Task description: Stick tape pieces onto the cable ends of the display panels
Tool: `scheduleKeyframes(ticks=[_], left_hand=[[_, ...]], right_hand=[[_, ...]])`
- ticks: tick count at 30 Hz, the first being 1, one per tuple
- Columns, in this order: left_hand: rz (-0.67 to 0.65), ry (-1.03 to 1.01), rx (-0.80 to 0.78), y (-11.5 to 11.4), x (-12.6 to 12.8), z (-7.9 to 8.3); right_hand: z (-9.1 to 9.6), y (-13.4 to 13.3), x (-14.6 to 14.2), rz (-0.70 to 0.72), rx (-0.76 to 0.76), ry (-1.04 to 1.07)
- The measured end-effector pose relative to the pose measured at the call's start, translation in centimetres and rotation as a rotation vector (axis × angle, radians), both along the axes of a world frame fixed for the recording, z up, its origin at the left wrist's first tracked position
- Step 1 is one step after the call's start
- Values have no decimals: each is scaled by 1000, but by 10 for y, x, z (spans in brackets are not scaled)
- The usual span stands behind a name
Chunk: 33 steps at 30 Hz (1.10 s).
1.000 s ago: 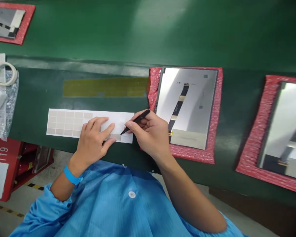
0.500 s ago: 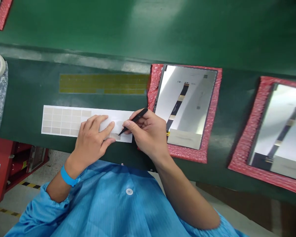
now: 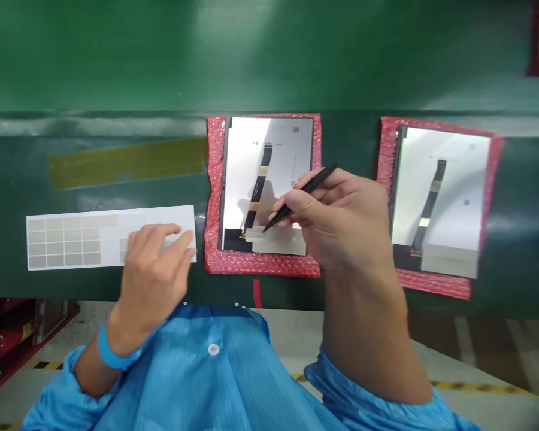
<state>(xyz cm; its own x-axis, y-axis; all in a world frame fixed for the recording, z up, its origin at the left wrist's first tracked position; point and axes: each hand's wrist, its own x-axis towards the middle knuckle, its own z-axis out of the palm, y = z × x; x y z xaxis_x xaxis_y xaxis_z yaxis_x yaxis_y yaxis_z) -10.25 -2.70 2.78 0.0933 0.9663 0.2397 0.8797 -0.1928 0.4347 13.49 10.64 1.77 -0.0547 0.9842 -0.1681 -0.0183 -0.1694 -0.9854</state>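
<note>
My right hand [image 3: 341,215] grips black tweezers [image 3: 300,197], their tip pointing down at the lower part of a display panel [image 3: 287,155]. A pale, see-through piece [image 3: 254,234] shows at the tip; whether the tip pinches it I cannot tell. The panel lies on red bubble wrap [image 3: 260,265], and a dark flex cable [image 3: 260,179] runs along it. My left hand [image 3: 155,269] rests, fingers apart, over the right end of a white sheet [image 3: 110,215] bearing rows of greyish rectangular labels [image 3: 74,236], and holds nothing.
To the right, a second panel [image 3: 458,179] lies on red bubble wrap [image 3: 440,284]. A yellowish translucent strip [image 3: 126,163] lies behind the white sheet. Red tape [image 3: 257,293] marks the front edge of the green table [image 3: 341,60]. A red cabinet [image 3: 13,335] stands at lower left.
My right hand has moved right with the tweezers, from the white sheet to the panel. My left hand stays by the sheet, lifted slightly or shifted. The view has swung right.
</note>
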Motion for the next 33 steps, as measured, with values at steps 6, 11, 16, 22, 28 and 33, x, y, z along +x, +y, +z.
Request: scheduleKeyframes(ticks=[6, 11, 16, 22, 28, 33], left_hand=[[6, -159, 62, 24, 66, -29], [-17, -121, 51, 28, 66, -34], [-33, -149, 38, 28, 64, -32], [-36, -158, 38, 29, 65, -32], [-31, -144, 29, 27, 64, -32], [-33, -135, 24, 27, 65, -32]], right_hand=[[-11, 13, 3, 104, -171, -87], [-8, 8, 3, 44, -157, -173], [-4, 5, 2, 20, -151, -209], [-5, 3, 3, 16, -133, -220], [-6, 2, 4, 19, -118, -220], [-7, 2, 4, 17, -97, -229]])
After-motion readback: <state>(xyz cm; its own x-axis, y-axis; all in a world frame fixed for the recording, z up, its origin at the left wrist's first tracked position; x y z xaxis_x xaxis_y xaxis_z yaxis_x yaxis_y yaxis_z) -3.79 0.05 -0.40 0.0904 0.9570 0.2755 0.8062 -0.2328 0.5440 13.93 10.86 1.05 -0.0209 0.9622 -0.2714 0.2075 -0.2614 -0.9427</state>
